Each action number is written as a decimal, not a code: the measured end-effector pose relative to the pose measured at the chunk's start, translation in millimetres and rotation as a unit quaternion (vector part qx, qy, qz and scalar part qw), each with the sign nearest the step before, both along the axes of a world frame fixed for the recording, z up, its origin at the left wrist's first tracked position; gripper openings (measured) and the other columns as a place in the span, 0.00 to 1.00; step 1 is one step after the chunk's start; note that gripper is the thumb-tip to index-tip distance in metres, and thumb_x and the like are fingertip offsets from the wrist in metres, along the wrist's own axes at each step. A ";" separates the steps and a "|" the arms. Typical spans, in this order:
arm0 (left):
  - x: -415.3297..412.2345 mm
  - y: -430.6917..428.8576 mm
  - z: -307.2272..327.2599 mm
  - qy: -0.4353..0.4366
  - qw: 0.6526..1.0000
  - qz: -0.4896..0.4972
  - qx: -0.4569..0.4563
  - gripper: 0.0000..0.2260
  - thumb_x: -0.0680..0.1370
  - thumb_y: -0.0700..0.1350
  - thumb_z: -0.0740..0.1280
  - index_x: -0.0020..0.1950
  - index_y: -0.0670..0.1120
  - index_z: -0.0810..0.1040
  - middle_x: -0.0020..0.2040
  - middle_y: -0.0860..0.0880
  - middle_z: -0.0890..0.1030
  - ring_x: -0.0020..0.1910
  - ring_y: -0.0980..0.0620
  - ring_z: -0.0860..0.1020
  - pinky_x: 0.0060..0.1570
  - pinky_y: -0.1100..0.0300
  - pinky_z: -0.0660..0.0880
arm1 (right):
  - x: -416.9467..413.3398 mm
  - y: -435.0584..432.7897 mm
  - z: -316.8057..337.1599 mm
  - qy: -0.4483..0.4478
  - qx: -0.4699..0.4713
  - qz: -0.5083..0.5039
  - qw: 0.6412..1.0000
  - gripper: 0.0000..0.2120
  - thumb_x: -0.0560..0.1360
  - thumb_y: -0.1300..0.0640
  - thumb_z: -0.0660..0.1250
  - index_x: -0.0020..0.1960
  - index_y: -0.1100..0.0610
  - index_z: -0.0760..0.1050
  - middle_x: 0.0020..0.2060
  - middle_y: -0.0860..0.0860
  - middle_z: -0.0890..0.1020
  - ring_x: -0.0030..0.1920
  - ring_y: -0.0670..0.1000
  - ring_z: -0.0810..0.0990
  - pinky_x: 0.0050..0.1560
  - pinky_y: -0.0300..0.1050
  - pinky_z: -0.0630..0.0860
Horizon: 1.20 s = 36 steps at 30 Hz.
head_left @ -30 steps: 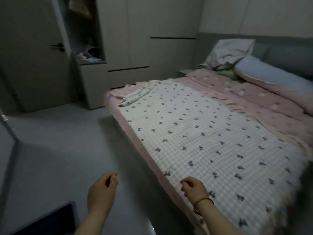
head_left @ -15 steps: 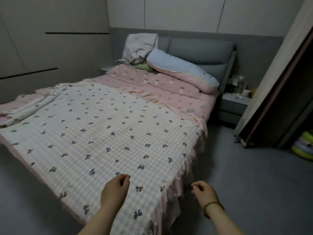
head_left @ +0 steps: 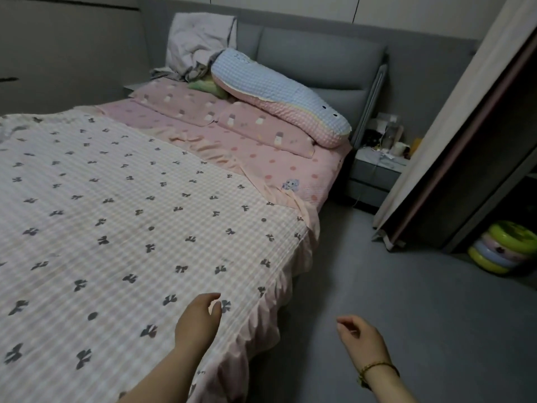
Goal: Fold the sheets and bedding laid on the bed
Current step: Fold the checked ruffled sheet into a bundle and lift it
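A checked blanket with dark bow prints lies spread flat over the foot half of the bed, its frilled pink edge hanging off the near right corner. Under it is a pink spotted sheet. My left hand hovers over the blanket near that corner, fingers loosely curled, holding nothing. My right hand, with a bead bracelet on the wrist, hangs over the floor to the right of the bed, fingers loosely curled and empty.
Two pink pillows, a long blue and pink cushion and a crumpled grey cloth lie at the grey headboard. A cluttered nightstand, a sliding wardrobe door and stacked swim rings stand at the right.
My view has swung from the bed's left side to its right foot corner. Both hands stay empty; the left now hovers over the blanket, the right over the floor.
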<state>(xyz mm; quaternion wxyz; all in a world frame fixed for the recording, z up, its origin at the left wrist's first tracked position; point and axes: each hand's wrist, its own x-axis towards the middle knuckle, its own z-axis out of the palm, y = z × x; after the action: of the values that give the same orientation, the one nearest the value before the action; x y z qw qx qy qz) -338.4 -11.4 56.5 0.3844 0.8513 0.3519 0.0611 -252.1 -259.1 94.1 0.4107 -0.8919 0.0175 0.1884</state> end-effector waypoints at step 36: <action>508.2 88.6 -155.7 0.372 0.921 -0.043 -0.109 0.26 0.80 0.56 0.54 0.76 0.52 0.51 0.77 0.48 0.49 0.76 0.48 0.52 0.72 0.57 0.54 | 633.4 216.5 -201.4 0.055 -0.109 0.223 0.967 0.22 0.76 0.52 0.63 0.69 0.55 0.66 0.69 0.53 0.67 0.68 0.55 0.64 0.68 0.46 0.62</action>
<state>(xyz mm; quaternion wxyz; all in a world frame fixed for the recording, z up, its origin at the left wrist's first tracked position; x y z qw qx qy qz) 169.8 77.2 -99.1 0.3186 0.7795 0.4375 -0.3154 381.3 -42.6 -107.3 0.2573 -0.9009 -0.1383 0.3210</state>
